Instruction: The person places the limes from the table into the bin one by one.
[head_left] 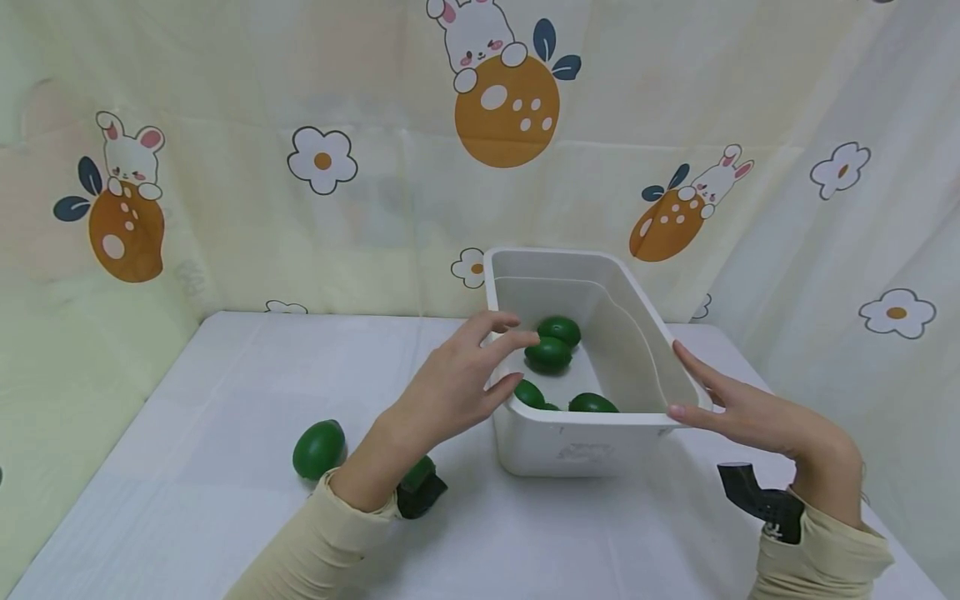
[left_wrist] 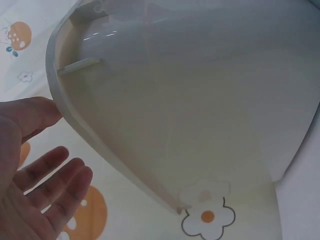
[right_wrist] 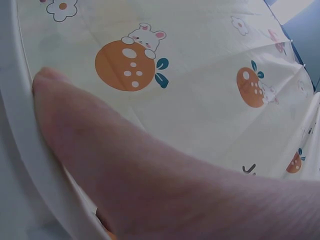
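A white plastic bin (head_left: 585, 446) stands on the table with several smooth, dark green oval fruits (head_left: 548, 355) inside, like avocados or limes. My left hand (head_left: 457, 375) is at the bin's left side, fingers spread over the rim. In the left wrist view the thumb (left_wrist: 42, 112) meets the rim (left_wrist: 87, 135) while the other fingers are loosely extended. At the front right corner, my right hand (head_left: 750, 408) touches the bin with thumb and fingers fairly straight. The right wrist view shows part of that hand (right_wrist: 110, 145) along the rim (right_wrist: 30, 130).
Left of the bin, one green fruit (head_left: 318, 450) lies on the white tabletop (head_left: 247, 392). Another green fruit (head_left: 417, 473) is mostly hidden behind the left wrist and its black camera (head_left: 422, 497). A patterned curtain (head_left: 375, 233) hangs behind and beside the table.
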